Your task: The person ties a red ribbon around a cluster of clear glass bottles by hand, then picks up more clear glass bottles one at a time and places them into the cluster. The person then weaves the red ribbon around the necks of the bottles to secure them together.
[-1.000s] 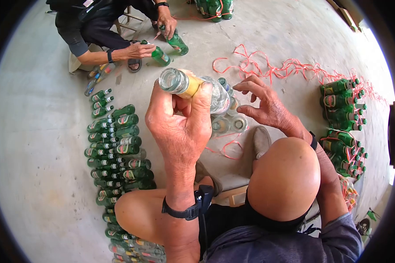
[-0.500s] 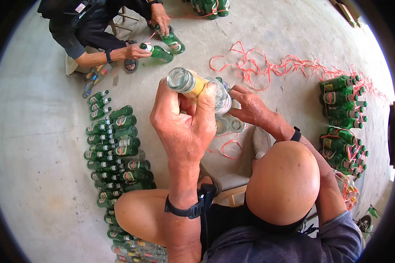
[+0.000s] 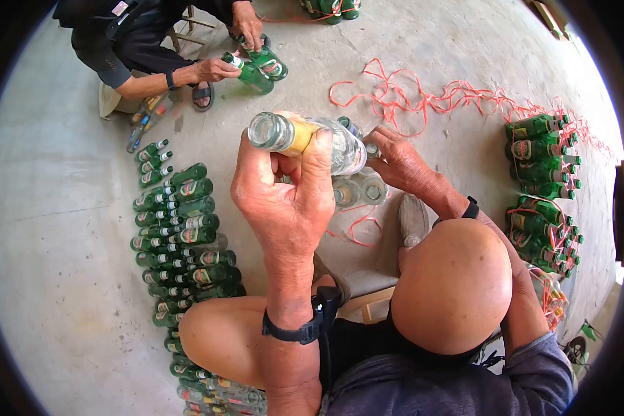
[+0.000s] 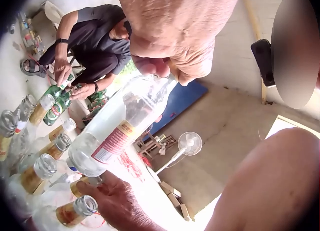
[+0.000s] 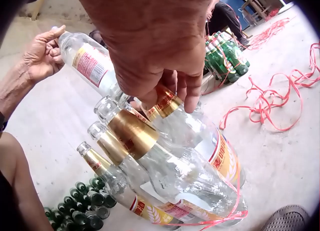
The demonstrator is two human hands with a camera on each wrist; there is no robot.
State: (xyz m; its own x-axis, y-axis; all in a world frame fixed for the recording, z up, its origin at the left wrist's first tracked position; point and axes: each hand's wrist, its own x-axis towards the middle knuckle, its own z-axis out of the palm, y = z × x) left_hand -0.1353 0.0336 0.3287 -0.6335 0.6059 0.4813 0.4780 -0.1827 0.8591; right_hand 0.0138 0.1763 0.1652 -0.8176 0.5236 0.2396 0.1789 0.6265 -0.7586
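Observation:
My left hand (image 3: 281, 201) grips a clear glass bottle (image 3: 341, 147) by its gold-labelled neck. That bottle is tilted, its mouth toward my head and its base over a cluster of clear bottles. In the left wrist view its red and yellow label (image 4: 114, 142) shows. Below it, my right hand (image 3: 408, 168) has its fingers curled round the neck of a clustered bottle (image 5: 220, 148). Gold foil (image 5: 167, 105) shows under those fingertips in the right wrist view. The clustered clear bottles (image 5: 182, 173) stand upright with pink twine (image 5: 227, 218) round their lower part.
Rows of green bottles (image 3: 194, 236) lie at left. Tied green bundles (image 3: 537, 156) stand at right. Loose pink twine (image 3: 423, 100) spreads over the concrete floor. Across from me, another person (image 3: 142, 52) holds two green bottles (image 3: 256, 73). My shoe (image 3: 412, 222) is near the cluster.
My right hand has come in from the right, from loose fingers to holding a bottle neck in the cluster. My left hand still holds its bottle. The other person's two bottles have come together.

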